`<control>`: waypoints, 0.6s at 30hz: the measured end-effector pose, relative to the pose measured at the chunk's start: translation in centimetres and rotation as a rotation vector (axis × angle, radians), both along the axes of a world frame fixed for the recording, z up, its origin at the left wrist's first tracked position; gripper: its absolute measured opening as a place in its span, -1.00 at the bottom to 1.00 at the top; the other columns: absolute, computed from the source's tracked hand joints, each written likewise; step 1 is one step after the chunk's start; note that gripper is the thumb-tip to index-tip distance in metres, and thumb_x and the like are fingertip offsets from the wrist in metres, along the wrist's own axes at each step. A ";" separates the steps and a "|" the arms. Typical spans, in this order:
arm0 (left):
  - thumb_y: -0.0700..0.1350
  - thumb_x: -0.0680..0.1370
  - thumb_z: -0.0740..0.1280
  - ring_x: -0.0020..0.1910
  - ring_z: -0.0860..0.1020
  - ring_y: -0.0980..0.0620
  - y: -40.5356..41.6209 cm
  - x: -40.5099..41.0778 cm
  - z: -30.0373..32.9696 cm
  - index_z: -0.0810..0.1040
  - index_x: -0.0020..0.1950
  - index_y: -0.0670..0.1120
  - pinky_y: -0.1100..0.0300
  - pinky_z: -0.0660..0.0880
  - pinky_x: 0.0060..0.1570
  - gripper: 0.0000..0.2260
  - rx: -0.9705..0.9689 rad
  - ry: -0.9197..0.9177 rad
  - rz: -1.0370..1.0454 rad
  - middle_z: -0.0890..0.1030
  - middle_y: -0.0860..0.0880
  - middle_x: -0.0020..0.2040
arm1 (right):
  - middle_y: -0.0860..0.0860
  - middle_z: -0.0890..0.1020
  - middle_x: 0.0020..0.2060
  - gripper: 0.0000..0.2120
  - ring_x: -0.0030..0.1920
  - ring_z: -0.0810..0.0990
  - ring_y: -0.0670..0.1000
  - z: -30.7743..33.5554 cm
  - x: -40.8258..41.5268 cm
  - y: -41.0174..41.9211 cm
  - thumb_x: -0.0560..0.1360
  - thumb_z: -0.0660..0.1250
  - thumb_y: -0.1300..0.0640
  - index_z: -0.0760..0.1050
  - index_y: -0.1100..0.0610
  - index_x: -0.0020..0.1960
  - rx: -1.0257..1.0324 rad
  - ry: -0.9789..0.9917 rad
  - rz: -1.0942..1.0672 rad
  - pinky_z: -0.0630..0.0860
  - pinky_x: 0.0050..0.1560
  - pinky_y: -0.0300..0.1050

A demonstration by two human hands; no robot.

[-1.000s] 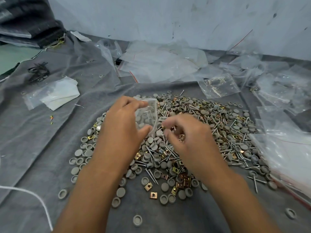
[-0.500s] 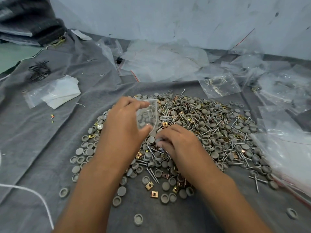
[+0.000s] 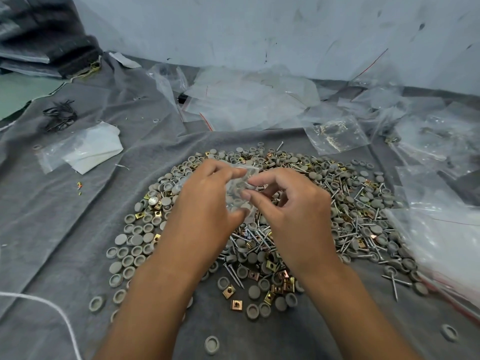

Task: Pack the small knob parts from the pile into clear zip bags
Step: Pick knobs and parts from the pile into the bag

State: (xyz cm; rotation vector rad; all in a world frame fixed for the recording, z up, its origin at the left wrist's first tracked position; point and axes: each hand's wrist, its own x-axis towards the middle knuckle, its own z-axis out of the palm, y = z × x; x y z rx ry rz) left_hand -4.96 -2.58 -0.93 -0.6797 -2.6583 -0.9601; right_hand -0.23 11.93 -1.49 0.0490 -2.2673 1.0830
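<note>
Clear plastic, a small zip bag, was held above the middle of the pile on the grey cloth. The left hand pinched it, fingers on its top edge and thumb lower, so that its mouth faced right, toward the other hand. The right hand stood just beside that mouth at the same height, forefinger and thumb curled nearly together at the opening. Whether they held a knob or the bag's lip could not be told; the plastic blurred the contact. Grey knobs lay mixed with screws and brass clips directly beneath both hands. In my judgement the next pick fell to the right hand, it being free of the bag's weight and nearer the loose parts below. Spare bags lay beyond the pile.
</note>
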 end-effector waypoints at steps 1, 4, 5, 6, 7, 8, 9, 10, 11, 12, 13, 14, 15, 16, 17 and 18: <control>-0.06 0.35 0.60 -0.11 0.40 0.42 0.0 0.0 0.0 0.57 0.30 0.07 0.63 0.26 -0.04 -0.47 0.001 0.001 -0.001 0.42 0.25 0.09 | -0.19 0.65 -0.11 -0.87 -0.12 0.59 -0.21 0.0 0.0 0.1 0.46 0.54 0.14 0.66 0.03 0.00 -0.001 0.008 -0.006 0.43 -0.14 -0.43; -0.06 0.38 0.57 -0.11 0.42 0.33 0.1 0.0 0.1 0.58 0.30 0.07 0.63 0.26 -0.01 -0.50 0.011 0.010 -0.001 0.45 0.22 0.10 | -0.15 0.61 0.03 -0.80 0.05 0.54 -0.18 -0.1 -0.2 0.1 0.48 0.51 0.13 0.69 0.02 0.11 0.127 -0.025 -0.007 0.45 0.08 -0.37; -0.06 0.40 0.55 -0.10 0.42 0.30 0.1 0.0 0.1 0.58 0.30 0.06 0.63 0.26 0.00 -0.52 0.014 0.011 -0.001 0.47 0.21 0.10 | -0.13 0.56 0.07 -0.76 0.11 0.50 -0.14 -0.3 -0.3 0.0 0.48 0.50 0.10 0.68 0.02 0.15 0.191 -0.048 -0.022 0.40 0.13 -0.39; -0.06 0.41 0.55 -0.10 0.42 0.28 0.1 0.0 0.2 0.58 0.31 0.06 0.62 0.26 0.00 -0.53 0.017 0.009 0.003 0.47 0.20 0.11 | -0.11 0.53 0.07 -0.74 0.12 0.46 -0.11 -0.4 -0.3 -0.1 0.49 0.49 0.08 0.68 0.01 0.18 0.222 -0.063 -0.039 0.36 0.14 -0.41; -0.07 0.40 0.55 -0.12 0.42 0.27 0.1 0.0 0.2 0.58 0.32 0.07 0.62 0.26 -0.02 -0.52 0.020 0.003 0.008 0.48 0.19 0.12 | -0.10 0.51 0.07 -0.75 0.10 0.45 -0.11 -0.5 -0.2 -0.1 0.50 0.47 0.06 0.67 0.01 0.18 0.207 -0.064 -0.050 0.35 0.12 -0.43; -0.08 0.39 0.57 -0.13 0.41 0.26 0.0 0.0 0.2 0.58 0.32 0.07 0.63 0.26 -0.02 -0.49 0.023 -0.004 0.014 0.47 0.19 0.12 | -0.10 0.50 0.05 -0.79 0.06 0.46 -0.14 -0.5 -0.2 0.0 0.53 0.45 0.03 0.67 0.00 0.15 0.149 -0.061 -0.051 0.38 0.09 -0.42; -0.09 0.37 0.58 -0.11 0.39 0.26 -0.1 0.0 0.2 0.57 0.33 0.06 0.63 0.25 -0.02 -0.47 0.024 -0.007 0.022 0.47 0.19 0.12 | -0.12 0.50 0.02 -0.84 0.01 0.49 -0.18 -0.4 -0.2 0.2 0.55 0.43 0.01 0.66 -0.02 0.10 0.084 -0.055 -0.054 0.42 0.03 -0.39; -0.09 0.36 0.60 -0.08 0.37 0.27 -0.2 -0.1 0.2 0.57 0.34 0.07 0.63 0.25 -0.01 -0.44 0.020 -0.006 0.033 0.45 0.20 0.12 | -0.14 0.51 0.00 -0.89 -0.04 0.51 -0.20 -0.3 -0.2 0.5 0.56 0.41 -0.01 0.65 -0.04 0.05 0.039 -0.053 -0.070 0.46 -0.03 -0.37; -0.08 0.36 0.60 -0.04 0.36 0.27 -0.4 -0.2 0.2 0.55 0.35 0.08 0.61 0.27 -0.03 -0.42 0.014 -0.007 0.049 0.44 0.21 0.12 | -0.17 0.51 -0.01 -0.93 -0.06 0.52 -0.21 -0.3 -0.2 1.0 0.57 0.40 -0.03 0.63 -0.08 0.02 0.023 -0.068 -0.090 0.47 -0.07 -0.38; -0.07 0.36 0.60 -0.02 0.36 0.26 -0.6 -0.3 0.2 0.54 0.36 0.09 0.59 0.29 -0.06 -0.42 0.009 -0.011 0.069 0.42 0.22 0.13 | -0.20 0.51 -0.01 -0.95 -0.06 0.52 -0.24 -0.3 -0.3 1.4 0.57 0.38 -0.04 0.61 -0.11 0.00 0.026 -0.118 -0.095 0.49 -0.07 -0.39; -0.07 0.37 0.60 0.00 0.36 0.25 -0.8 -0.4 0.2 0.53 0.37 0.10 0.57 0.29 -0.09 -0.41 0.008 -0.016 0.087 0.41 0.23 0.13 | -0.23 0.51 0.02 -0.96 -0.04 0.53 -0.26 -0.5 -0.4 1.8 0.57 0.37 -0.05 0.59 -0.15 0.01 0.048 -0.212 -0.072 0.52 -0.01 -0.37; -0.07 0.38 0.60 0.01 0.36 0.25 -1.0 -0.5 0.2 0.52 0.37 0.11 0.57 0.30 -0.11 -0.42 0.011 -0.016 0.101 0.40 0.24 0.13 | -0.24 0.52 0.08 -0.92 0.03 0.52 -0.27 -0.7 -0.4 2.0 0.57 0.35 -0.07 0.57 -0.19 0.06 0.099 -0.337 -0.024 0.54 0.13 -0.29; -0.07 0.38 0.60 0.01 0.36 0.24 -1.2 -0.6 0.2 0.52 0.37 0.11 0.60 0.30 -0.09 -0.42 0.017 -0.015 0.111 0.39 0.24 0.13 | -0.24 0.50 0.16 -0.84 0.14 0.48 -0.26 -1.0 -0.3 2.0 0.57 0.35 -0.09 0.56 -0.22 0.14 0.181 -0.460 0.032 0.50 0.29 -0.18; -0.07 0.38 0.59 0.01 0.36 0.24 -1.3 -0.7 0.2 0.52 0.37 0.11 0.62 0.29 -0.08 -0.42 0.025 -0.018 0.118 0.39 0.24 0.12 | -0.23 0.47 0.23 -0.75 0.25 0.42 -0.21 -1.3 -0.2 1.8 0.56 0.35 -0.10 0.52 -0.26 0.24 0.273 -0.552 0.082 0.42 0.39 -0.09; -0.06 0.39 0.59 0.01 0.37 0.24 -1.4 -0.7 0.2 0.52 0.37 0.11 0.61 0.30 -0.08 -0.42 0.028 -0.021 0.124 0.39 0.24 0.13 | -0.23 0.43 0.26 -0.68 0.29 0.36 -0.20 -1.6 -0.1 1.6 0.57 0.35 -0.10 0.49 -0.28 0.32 0.352 -0.593 0.120 0.35 0.43 -0.08; -0.05 0.39 0.59 0.01 0.38 0.23 -1.4 -0.8 0.2 0.51 0.37 0.11 0.57 0.32 -0.11 -0.42 0.025 -0.021 0.128 0.39 0.24 0.13 | -0.22 0.40 0.26 -0.64 0.31 0.34 -0.19 -1.9 0.0 1.4 0.58 0.35 -0.09 0.47 -0.28 0.36 0.405 -0.587 0.142 0.34 0.42 -0.10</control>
